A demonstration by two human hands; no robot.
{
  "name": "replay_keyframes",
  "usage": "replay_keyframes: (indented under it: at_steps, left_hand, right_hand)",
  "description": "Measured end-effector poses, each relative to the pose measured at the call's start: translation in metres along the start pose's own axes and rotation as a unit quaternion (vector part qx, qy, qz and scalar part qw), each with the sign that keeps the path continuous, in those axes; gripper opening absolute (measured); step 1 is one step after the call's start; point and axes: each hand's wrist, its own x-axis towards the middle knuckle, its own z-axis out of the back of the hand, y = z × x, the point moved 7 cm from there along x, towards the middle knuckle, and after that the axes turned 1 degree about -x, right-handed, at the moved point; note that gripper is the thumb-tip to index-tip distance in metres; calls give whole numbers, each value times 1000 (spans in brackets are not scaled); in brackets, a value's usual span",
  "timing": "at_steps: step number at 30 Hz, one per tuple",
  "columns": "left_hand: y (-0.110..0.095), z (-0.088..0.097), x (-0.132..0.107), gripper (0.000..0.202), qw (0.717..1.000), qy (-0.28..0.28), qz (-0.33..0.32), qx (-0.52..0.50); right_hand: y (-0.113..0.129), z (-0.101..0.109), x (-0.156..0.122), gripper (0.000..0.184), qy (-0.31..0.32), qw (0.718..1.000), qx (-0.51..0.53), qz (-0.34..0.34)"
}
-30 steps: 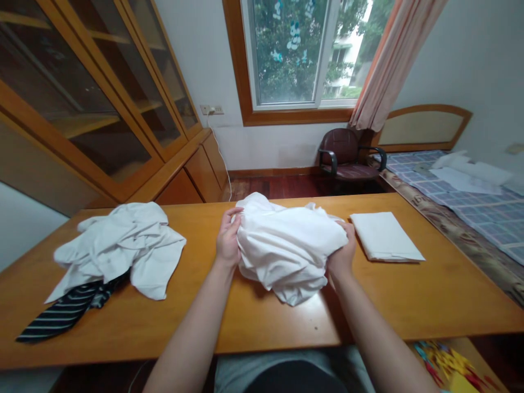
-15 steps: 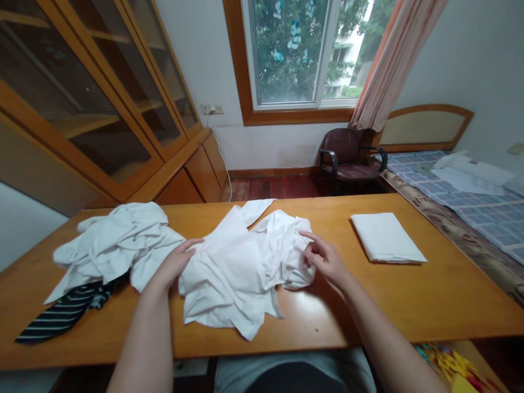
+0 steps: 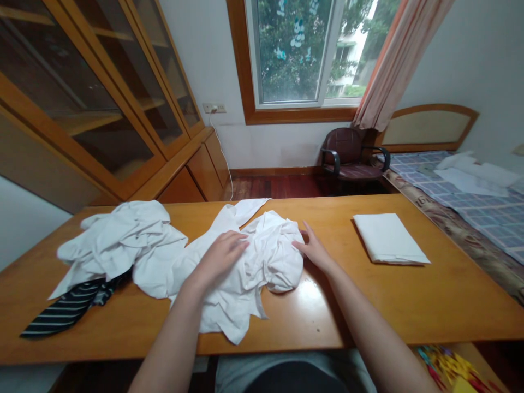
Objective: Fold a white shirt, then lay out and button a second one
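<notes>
A crumpled white shirt (image 3: 262, 262) lies on the wooden table (image 3: 409, 305) in front of me. My left hand (image 3: 219, 256) rests on top of it with fingers stretched flat, holding nothing. My right hand (image 3: 313, 248) lies open on the table, its fingertips touching the shirt's right edge. A second crumpled white garment (image 3: 118, 245) lies to the left, over a dark striped tie (image 3: 65, 311). A neatly folded white cloth (image 3: 388, 237) lies to the right of my right hand.
A wood cabinet with glass doors (image 3: 102, 103) stands on the left. Behind the table are a window (image 3: 295, 49), a dark armchair (image 3: 347, 158) and a bed (image 3: 483, 207) at right. A colourful object (image 3: 450, 368) lies below the table's near right edge.
Both hands let go of the bunched shirt, which dropped and spread on the table. My left hand moved out left, then back onto it; my right hand went flat beside it.
</notes>
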Motion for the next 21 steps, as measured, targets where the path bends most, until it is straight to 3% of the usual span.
replay_keyframes:
  at_steps: [2, 5, 9, 11, 15, 18, 21]
  left_hand:
    - [-26, -28, 2, 44, 998, 60, -29, 16]
    - [-46, -53, 5, 59, 996, 59, -33, 65]
    - [-44, -64, 12, 26, 995, 46, -5, 83]
    - [-34, -59, 17, 16, 998, 26, 20, 59]
    - [-10, -30, 20, 13, 992, -80, 73, -69]
    - [3, -8, 15, 10, 963, -165, 80, -195]
    - [12, 5, 10, 18, 916, -205, 78, -335]
  right_hand:
    - [-3, -4, -1, 99, -6, 999, 36, -25]
    - [7, -2, -5, 83, -28, 998, 52, -1]
    - [52, 15, -23, 48, -99, 986, -24, 130]
    - [81, 23, -39, 32, -143, 962, -98, 211]
    - [118, 30, -70, 25, -171, 913, -185, 322]
    - [113, 25, -72, 30, -108, 932, -142, 317]
    - [86, 22, -55, 38, -67, 971, 3, 230]
